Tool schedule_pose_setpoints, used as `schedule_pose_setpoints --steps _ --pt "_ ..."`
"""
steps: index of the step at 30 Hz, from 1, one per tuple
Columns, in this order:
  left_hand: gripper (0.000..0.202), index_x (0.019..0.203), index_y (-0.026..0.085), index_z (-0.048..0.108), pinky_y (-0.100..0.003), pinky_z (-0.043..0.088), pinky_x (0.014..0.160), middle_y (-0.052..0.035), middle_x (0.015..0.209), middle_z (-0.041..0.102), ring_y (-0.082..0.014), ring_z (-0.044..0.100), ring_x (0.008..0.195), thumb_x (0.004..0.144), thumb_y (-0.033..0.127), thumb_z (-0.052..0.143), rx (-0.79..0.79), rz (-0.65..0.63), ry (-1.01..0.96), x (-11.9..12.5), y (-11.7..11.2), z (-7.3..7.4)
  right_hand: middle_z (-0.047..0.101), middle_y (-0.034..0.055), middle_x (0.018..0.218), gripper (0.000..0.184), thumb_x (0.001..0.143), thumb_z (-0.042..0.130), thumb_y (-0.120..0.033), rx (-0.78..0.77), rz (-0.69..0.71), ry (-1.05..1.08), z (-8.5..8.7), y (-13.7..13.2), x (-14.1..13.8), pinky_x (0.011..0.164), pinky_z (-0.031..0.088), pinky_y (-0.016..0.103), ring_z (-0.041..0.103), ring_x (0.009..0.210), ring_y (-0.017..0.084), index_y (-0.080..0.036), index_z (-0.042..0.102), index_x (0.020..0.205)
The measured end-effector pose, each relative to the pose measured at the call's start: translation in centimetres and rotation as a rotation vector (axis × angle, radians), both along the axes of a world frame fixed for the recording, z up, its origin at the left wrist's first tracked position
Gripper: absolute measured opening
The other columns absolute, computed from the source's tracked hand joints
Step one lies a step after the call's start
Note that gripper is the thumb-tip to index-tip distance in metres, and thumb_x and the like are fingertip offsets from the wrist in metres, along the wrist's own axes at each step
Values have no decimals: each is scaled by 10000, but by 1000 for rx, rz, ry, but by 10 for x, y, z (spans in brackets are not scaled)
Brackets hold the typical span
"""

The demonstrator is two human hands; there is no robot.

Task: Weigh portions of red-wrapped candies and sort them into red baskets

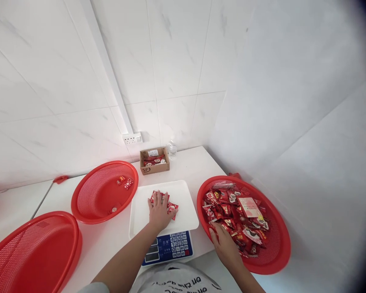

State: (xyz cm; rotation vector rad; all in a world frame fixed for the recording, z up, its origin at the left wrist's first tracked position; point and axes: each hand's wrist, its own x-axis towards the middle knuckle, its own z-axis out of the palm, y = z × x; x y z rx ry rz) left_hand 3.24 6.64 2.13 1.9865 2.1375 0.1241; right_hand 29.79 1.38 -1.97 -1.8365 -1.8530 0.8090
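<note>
My left hand [159, 213] lies over small red snack packets [172, 208] on the white tray [181, 193] of a weighing scale. Its fingers are spread, and they rest on the packets without wrapping round them. Below the tray shows the scale's blue keypad [167, 247]. My right hand [222, 244] reaches over the near left rim of a red plastic basket [280, 256], touching the red packets [232, 209] heaped inside. Thumb and forefinger stand a little apart there; whatever lies under the fingers is partly hidden. A pale pink card-like packet [249, 207] tops the heap.
To the left stand a red basket [105, 165] with a few small packets and another red basket [75, 244] at the near left. An open cardboard box [154, 169] holding red packets sits behind the scale, beside a clear plastic bottle [172, 149]. Walls bound the table behind and right.
</note>
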Motion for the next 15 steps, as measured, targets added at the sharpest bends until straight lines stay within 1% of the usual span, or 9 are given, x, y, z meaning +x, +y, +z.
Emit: schedule_pose_setpoints --steps 2,4,6,8,9,11,13,15 --pt "771 1448 191 302 -608 56 1109 -159 1543 202 -355 111 1422 817 607 453 0 -74 13 -6 3 1 579 130 1258 493 893 288 -447 -5 9 4 0 0 0 1034 393 395 515 1187 235 -165 568 1185" --pt "795 1452 202 287 -583 65 1122 -134 1542 223 -326 122 1426 800 612 483 -23 -194 -4 -21 6 4 578 132 1260 494 892 287 -450 -8 14 7 0 0 0 1033 391 394 515 1187 235 -165 568 1181" --pt "869 1463 215 244 -559 75 1133 -116 1543 227 -299 124 1430 758 634 533 -65 -314 -39 -39 8 9 580 133 1258 498 890 281 -450 -14 19 5 0 0 0 1036 385 393 515 1186 235 -163 570 1178" --pt "952 1470 229 211 -552 60 1137 -108 1554 194 -291 96 1435 707 661 579 -95 -375 -58 -55 9 16 585 131 1253 500 889 277 -447 -24 25 2 1 1 0 1042 378 390 517 1184 232 -164 570 1178" --pt "982 1472 232 202 -556 47 1136 -109 1559 168 -298 73 1436 686 674 592 -102 -367 -59 -61 8 18 588 129 1251 498 887 277 -444 -30 24 0 2 1 -1 1041 376 388 520 1181 231 -165 572 1176" --pt "989 1475 222 192 -565 34 1131 -117 1566 127 -314 31 1435 691 686 577 -93 -289 -60 -68 5 21 590 129 1251 496 882 278 -435 -45 18 -7 4 1 -2 1032 382 383 523 1180 231 -166 575 1174" --pt "902 1477 201 185 -571 47 1128 -126 1566 118 -313 15 1435 769 667 493 -58 -173 -70 -66 1 19 589 131 1256 498 878 278 -431 -60 8 -16 7 1 -3 1019 391 376 523 1182 231 -166 578 1175" --pt "795 1475 182 190 -576 67 1124 -130 1563 133 -308 28 1436 844 619 395 -42 -83 -88 -61 -3 14 586 130 1263 503 874 281 -436 -76 -9 -28 10 0 -5 1008 395 373 523 1184 234 -168 578 1179"
